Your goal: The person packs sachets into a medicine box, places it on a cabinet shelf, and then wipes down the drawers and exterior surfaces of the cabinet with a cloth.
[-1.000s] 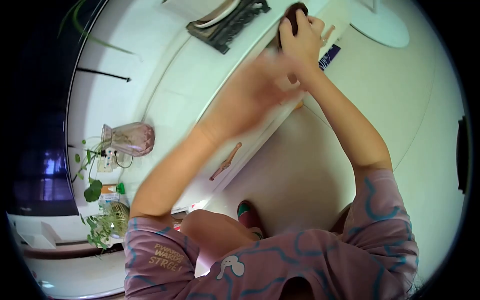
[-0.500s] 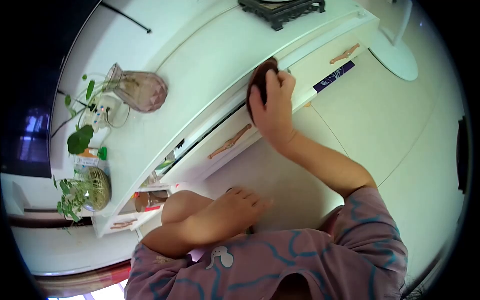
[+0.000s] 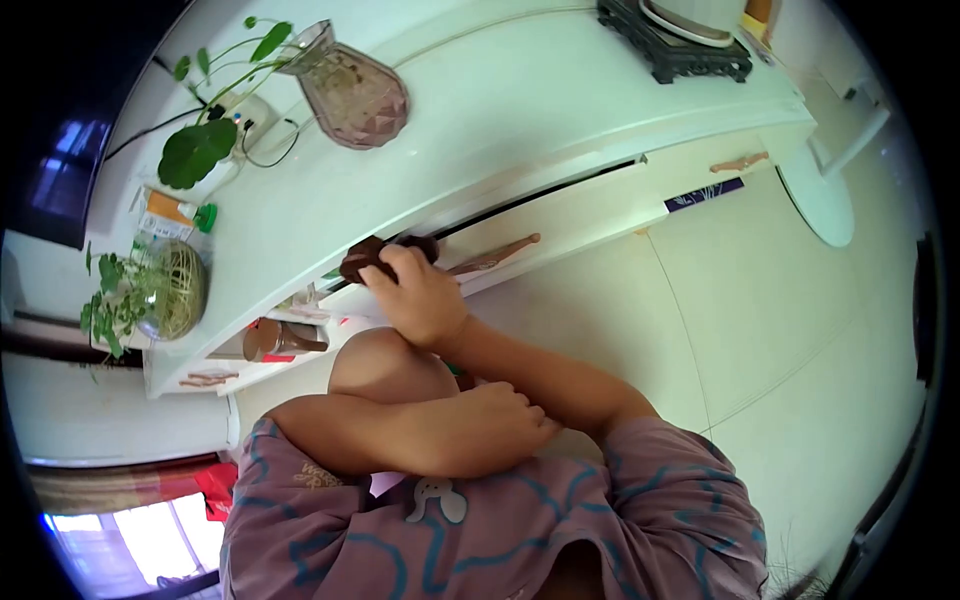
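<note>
My right hand (image 3: 424, 303) is closed around a dark brown cloth (image 3: 366, 258) with a bunched, soft look. It holds the cloth at the front of a white cabinet (image 3: 350, 220), by the top of a slightly pulled-out drawer (image 3: 580, 215). Part of the cloth lies beneath my fingers, out of sight. Holding nothing that I can see, my left hand (image 3: 495, 425) rests low by my right forearm and knee, fingers loosely bent and partly hidden.
On the cabinet top stand a pink glass vase (image 3: 360, 100) with a plant, a round glass bowl (image 3: 185, 290) with roots, a small carton (image 3: 165, 215) and a dark carved stand (image 3: 680, 50). A brown jar (image 3: 265, 340) sits in an open compartment. A white round base (image 3: 820, 205) is at right.
My right hand has moved left along the drawer front with the cloth, which now looks more bunched. The view has shifted. My left hand stays low, near my right forearm.
</note>
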`<state>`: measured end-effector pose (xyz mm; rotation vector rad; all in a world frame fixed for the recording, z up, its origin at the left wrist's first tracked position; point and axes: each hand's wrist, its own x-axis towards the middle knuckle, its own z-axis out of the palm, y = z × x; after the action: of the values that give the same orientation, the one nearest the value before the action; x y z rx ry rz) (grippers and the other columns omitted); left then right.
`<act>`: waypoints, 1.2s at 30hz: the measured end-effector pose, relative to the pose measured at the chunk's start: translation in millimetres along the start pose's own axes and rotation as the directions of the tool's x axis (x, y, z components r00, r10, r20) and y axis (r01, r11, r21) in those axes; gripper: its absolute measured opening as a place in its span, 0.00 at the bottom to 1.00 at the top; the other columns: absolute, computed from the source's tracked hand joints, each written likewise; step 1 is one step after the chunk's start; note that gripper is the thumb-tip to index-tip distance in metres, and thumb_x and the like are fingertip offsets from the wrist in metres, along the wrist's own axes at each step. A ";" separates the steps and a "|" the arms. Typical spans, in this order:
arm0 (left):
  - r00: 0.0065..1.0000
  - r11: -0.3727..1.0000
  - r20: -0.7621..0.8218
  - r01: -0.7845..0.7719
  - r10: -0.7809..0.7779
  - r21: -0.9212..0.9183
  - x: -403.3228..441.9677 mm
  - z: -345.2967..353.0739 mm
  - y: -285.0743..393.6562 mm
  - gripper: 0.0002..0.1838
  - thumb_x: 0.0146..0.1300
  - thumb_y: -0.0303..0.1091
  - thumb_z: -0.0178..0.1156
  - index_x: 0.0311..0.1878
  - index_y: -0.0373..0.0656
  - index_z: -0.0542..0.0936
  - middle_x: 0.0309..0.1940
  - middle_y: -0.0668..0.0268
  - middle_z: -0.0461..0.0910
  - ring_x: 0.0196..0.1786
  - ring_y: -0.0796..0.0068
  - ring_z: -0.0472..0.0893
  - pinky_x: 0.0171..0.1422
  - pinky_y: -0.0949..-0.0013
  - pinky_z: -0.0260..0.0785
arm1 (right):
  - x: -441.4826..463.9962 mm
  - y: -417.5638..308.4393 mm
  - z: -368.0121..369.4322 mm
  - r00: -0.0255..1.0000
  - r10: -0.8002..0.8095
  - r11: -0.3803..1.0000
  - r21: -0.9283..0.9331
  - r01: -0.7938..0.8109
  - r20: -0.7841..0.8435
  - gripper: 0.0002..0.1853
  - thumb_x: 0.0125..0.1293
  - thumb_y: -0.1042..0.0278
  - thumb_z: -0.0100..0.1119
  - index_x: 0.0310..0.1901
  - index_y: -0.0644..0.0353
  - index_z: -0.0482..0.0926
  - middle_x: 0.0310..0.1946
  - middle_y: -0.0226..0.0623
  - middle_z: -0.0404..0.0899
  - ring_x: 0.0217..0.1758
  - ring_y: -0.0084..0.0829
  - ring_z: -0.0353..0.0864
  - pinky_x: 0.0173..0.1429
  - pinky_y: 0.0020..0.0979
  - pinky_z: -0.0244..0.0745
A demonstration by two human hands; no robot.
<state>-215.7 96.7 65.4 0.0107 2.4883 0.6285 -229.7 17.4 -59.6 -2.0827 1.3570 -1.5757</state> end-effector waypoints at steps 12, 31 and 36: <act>0.984 0.993 -0.153 -0.086 0.097 0.075 5.6 29.6 -18.6 0.26 0.63 0.33 0.58 0.65 0.37 0.73 0.46 0.58 0.81 0.50 0.62 0.82 0.57 0.61 0.72 | 23.9 72.1 -186.5 0.808 -0.199 0.928 -0.372 -0.027 -0.554 0.17 0.57 0.79 0.60 0.49 0.62 0.84 0.48 0.48 0.78 0.48 0.46 0.79 0.53 0.40 0.77; 0.895 0.967 -0.371 -0.204 0.248 0.154 -4.9 13.5 -28.7 0.20 0.67 0.37 0.51 0.59 0.39 0.76 0.40 0.63 0.80 0.46 0.68 0.81 0.55 0.60 0.69 | 114.7 -27.0 -152.7 0.949 0.050 0.856 -0.502 0.120 0.313 0.16 0.62 0.55 0.67 0.26 0.60 0.79 0.36 0.35 0.74 0.39 0.38 0.80 0.38 0.40 0.76; 0.731 0.951 -0.620 -0.297 0.286 0.088 0.0 27.9 -36.0 0.11 0.62 0.36 0.57 0.40 0.39 0.80 0.26 0.64 0.80 0.34 0.63 0.83 0.44 0.60 0.70 | 123.5 -46.1 -111.9 0.882 -0.038 0.907 -0.354 0.228 0.470 0.15 0.62 0.57 0.68 0.27 0.60 0.80 0.37 0.32 0.74 0.38 0.34 0.80 0.35 0.40 0.77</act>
<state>-196.4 76.7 29.3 0.2285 3.1706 0.9019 -297.5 -10.5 97.0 -2.6193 1.4626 -0.7907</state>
